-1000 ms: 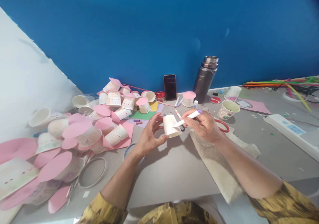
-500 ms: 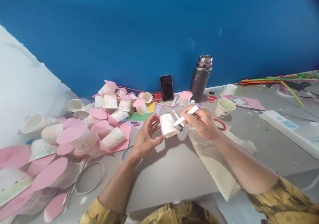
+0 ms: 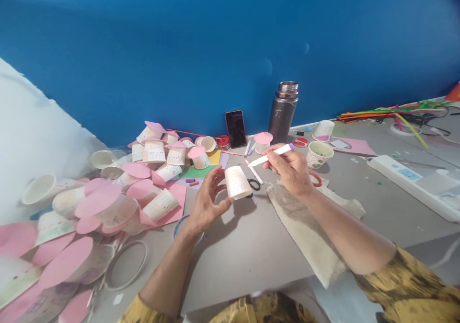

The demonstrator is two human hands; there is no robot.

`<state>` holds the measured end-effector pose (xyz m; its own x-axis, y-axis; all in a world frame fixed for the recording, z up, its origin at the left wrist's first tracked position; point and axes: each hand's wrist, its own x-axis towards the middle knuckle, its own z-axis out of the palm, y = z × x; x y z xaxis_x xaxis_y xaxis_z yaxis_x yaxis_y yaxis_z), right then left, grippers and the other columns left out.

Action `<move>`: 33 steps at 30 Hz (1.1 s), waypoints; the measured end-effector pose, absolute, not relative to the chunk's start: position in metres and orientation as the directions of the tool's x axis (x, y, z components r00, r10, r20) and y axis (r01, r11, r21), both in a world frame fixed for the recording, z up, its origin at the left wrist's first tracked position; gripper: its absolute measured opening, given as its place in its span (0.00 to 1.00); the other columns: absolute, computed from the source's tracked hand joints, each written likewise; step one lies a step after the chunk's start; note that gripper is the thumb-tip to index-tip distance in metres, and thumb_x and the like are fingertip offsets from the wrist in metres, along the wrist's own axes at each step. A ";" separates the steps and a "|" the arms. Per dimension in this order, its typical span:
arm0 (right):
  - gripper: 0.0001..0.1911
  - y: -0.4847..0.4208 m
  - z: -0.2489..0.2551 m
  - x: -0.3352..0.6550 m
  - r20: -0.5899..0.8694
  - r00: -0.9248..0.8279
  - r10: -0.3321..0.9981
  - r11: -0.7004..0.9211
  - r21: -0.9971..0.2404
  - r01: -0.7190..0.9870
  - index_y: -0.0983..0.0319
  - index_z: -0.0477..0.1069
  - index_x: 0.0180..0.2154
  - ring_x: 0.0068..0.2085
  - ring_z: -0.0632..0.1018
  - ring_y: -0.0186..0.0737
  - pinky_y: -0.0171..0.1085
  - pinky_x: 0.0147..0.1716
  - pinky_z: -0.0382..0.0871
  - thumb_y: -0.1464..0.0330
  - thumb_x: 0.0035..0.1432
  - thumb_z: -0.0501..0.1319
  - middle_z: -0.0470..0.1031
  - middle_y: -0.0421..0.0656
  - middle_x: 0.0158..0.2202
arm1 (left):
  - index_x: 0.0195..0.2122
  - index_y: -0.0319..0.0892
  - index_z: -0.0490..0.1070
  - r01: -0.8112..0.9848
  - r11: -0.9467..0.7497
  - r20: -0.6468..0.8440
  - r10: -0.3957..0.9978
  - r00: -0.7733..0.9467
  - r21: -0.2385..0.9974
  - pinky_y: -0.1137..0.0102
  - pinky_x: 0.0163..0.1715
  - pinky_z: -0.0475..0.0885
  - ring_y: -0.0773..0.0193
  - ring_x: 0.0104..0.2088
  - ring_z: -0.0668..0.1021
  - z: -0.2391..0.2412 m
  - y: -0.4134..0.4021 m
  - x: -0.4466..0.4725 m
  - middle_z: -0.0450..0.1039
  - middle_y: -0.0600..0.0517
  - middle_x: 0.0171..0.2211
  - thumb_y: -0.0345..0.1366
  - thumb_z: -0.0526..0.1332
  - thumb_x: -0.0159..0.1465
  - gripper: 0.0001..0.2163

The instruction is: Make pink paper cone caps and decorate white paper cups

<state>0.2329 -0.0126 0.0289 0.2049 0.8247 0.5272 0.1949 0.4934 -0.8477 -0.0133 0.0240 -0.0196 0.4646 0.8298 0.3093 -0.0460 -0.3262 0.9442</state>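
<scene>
My left hand (image 3: 210, 199) grips a white paper cup (image 3: 237, 183), which is upside down and slightly tilted above the table. Faint purple wavy lines and pale marks show on the cup's side. In my right hand (image 3: 290, 168) is a white marker (image 3: 270, 155) with a purple end, pinched between thumb and fingers. Its tip points left and sits just above and right of the cup, apart from it. Black-handled scissors (image 3: 255, 185) lie on the table behind the cup, partly hidden. Another white marker (image 3: 256, 175) rests beside them.
Paper cups with pink paper discs (image 3: 98, 201) are heaped on the left. Behind stand a phone (image 3: 235, 129) and a dark flask (image 3: 283, 114). A beige cloth (image 3: 305, 232) lies under my right forearm. On the right are a patterned cup (image 3: 319, 156) and a white power strip (image 3: 413, 184).
The marker tip has lifted off the cup's side and my right hand has drawn slightly back. The cup stays in my left hand. The whole view has shifted a little.
</scene>
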 end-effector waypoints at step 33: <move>0.26 0.002 0.012 0.238 0.003 -0.270 0.963 -0.031 -0.992 -0.122 0.59 0.78 0.46 0.30 0.73 0.34 0.32 0.23 0.59 0.56 0.47 0.76 0.78 0.43 0.37 | 0.71 0.55 0.53 0.058 -0.539 0.389 0.675 0.627 0.840 0.50 0.63 0.66 0.42 0.69 0.61 -0.003 -0.005 -0.003 0.54 0.44 0.71 0.45 0.75 0.55 0.45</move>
<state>0.2382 0.0020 0.0123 -0.2702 0.9628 0.0028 -0.1218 -0.0313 -0.9921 -0.0028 -0.0049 -0.0025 0.6271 0.6749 0.3890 0.0583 -0.5387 0.8405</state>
